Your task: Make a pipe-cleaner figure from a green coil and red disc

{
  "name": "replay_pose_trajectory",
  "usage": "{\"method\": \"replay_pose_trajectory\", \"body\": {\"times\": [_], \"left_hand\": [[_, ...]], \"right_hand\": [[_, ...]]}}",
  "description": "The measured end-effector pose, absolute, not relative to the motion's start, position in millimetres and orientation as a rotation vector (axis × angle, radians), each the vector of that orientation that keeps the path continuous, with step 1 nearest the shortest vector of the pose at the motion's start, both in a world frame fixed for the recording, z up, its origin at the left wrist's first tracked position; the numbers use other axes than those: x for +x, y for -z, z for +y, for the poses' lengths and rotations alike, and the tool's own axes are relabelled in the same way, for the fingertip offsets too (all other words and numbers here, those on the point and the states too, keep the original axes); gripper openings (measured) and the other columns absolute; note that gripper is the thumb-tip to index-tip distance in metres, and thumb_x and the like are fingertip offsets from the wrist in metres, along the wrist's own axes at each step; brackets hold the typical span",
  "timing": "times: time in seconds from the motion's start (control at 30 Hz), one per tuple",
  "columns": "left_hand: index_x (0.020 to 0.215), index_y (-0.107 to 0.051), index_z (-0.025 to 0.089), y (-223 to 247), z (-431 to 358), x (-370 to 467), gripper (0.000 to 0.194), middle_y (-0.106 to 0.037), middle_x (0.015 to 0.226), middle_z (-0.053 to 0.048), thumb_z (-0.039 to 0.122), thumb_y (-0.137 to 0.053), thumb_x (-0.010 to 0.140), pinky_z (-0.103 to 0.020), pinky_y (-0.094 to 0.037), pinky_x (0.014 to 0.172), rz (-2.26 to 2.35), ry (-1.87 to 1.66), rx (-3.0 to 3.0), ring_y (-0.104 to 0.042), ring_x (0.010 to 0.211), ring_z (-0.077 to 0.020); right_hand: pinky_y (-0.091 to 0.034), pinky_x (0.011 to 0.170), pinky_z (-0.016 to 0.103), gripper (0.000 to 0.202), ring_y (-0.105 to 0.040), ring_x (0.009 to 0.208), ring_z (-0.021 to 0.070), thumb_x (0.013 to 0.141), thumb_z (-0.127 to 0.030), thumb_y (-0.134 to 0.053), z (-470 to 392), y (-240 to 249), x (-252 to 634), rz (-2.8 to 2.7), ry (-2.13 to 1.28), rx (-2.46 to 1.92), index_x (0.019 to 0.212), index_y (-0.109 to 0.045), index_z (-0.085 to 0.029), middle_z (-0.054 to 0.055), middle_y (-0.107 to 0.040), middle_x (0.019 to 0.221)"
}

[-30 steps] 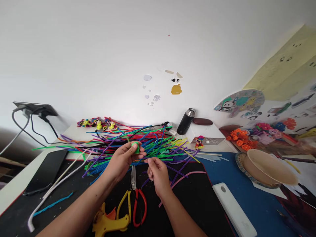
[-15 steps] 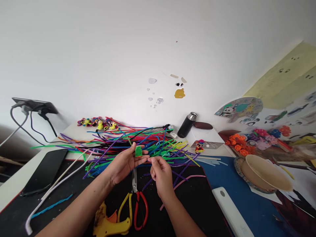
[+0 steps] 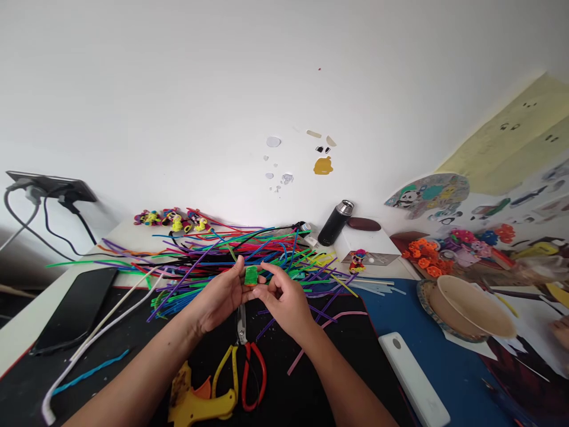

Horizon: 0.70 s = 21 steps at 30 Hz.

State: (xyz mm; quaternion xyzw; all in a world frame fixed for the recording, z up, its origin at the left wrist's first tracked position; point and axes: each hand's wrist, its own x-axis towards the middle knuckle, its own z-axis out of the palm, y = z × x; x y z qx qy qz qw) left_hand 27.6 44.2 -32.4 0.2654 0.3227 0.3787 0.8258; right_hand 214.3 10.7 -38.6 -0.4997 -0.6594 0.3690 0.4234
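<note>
A small, flat, green fuzzy piece with an orange lower edge rests against the fingers of my left hand. The left palm is turned up, and thumb and fingers close around the piece. My right hand meets it from the right, index finger at its upper corner and thumb by its lower edge. Behind both hands lies a heap of multicoloured pipe cleaners. Below them on the black mat are scissors with one red and one yellow handle, and a yellow glue gun.
A black phone and white stems lie left, with a twisted blue strand. Small fuzzy figures stand at the back. A black flask leans beside a white box. To the right are a white bar and a bowl.
My right hand has shifted from a closed pinch beside the left fingertips to the green piece, its index finger and thumb now spread at the edges. The view has turned slightly right.
</note>
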Motion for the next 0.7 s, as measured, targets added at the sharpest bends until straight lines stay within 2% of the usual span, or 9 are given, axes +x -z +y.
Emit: {"method": "replay_pose_trajectory", "body": {"times": [0.2, 0.4, 0.53, 0.7], "left_hand": [[0.105, -0.079, 0.016, 36, 42, 28, 0.055, -0.084, 0.11, -0.016, 0.067, -0.06, 0.103, -0.038, -0.057, 0.097, 0.672, -0.786, 0.654, -0.077, 0.111, -0.0314], [0.107, -0.083, 0.016, 31, 39, 29, 0.065, -0.084, 0.115, -0.018, 0.076, -0.062, 0.098, -0.041, -0.055, 0.1, 0.656, -0.746, 0.771, -0.074, 0.118, -0.0355], [0.108, -0.084, 0.016, 35, 40, 29, 0.06, -0.084, 0.113, -0.017, 0.073, -0.065, 0.099, -0.041, -0.056, 0.099, 0.706, -0.759, 0.758, -0.075, 0.116, -0.0346], [0.095, -0.085, 0.016, 49, 46, 28, 0.041, -0.084, 0.098, -0.014, 0.056, -0.079, 0.095, -0.037, -0.059, 0.09, 0.757, -0.765, 0.715, -0.077, 0.098, -0.0305]], "right_hand": [[-0.046, 0.067, 0.026, 0.061, -0.057, 0.061, 0.015, 0.09, -0.023, -0.082, 11, 42, 210, -1.82, -0.752, -1.4, 0.149, -0.069, -0.025, -0.009, -0.054, 0.065], [-0.055, 0.076, 0.027, 0.058, -0.063, 0.062, 0.0175, 0.09, -0.021, -0.081, 12, 52, 205, -1.84, -0.643, -1.452, 0.147, -0.071, -0.026, -0.006, -0.06, 0.065], [-0.054, 0.074, 0.026, 0.052, -0.061, 0.06, 0.0166, 0.089, -0.02, -0.078, 13, 62, 203, -1.751, -0.672, -1.453, 0.141, -0.075, -0.023, -0.007, -0.056, 0.063], [-0.048, 0.067, 0.024, 0.051, -0.056, 0.06, 0.0144, 0.091, -0.02, -0.077, 9, 72, 204, -1.74, -0.698, -1.398, 0.141, -0.074, -0.023, -0.008, -0.054, 0.065]]}}
